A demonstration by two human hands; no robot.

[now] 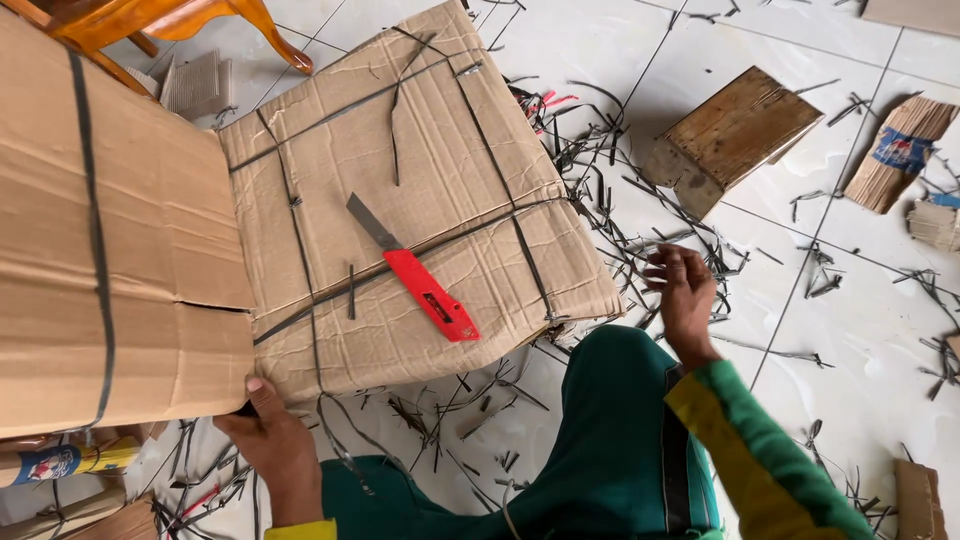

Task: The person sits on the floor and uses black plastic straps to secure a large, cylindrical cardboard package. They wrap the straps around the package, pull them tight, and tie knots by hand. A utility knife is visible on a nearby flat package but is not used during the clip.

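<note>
I see a flattened brown cardboard box (400, 200) bound with dark straps on the floor. A larger brown carton (110, 240) lies left. A yellow-blue printed package (60, 462) sits bottom left. A blue label (902, 150) wraps a cardboard bundle (890, 175) at right.

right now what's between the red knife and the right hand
In the head view, the strapped carton's right edge, then white floor tile littered with dark strap offcuts lie between the red knife and right hand.
</note>
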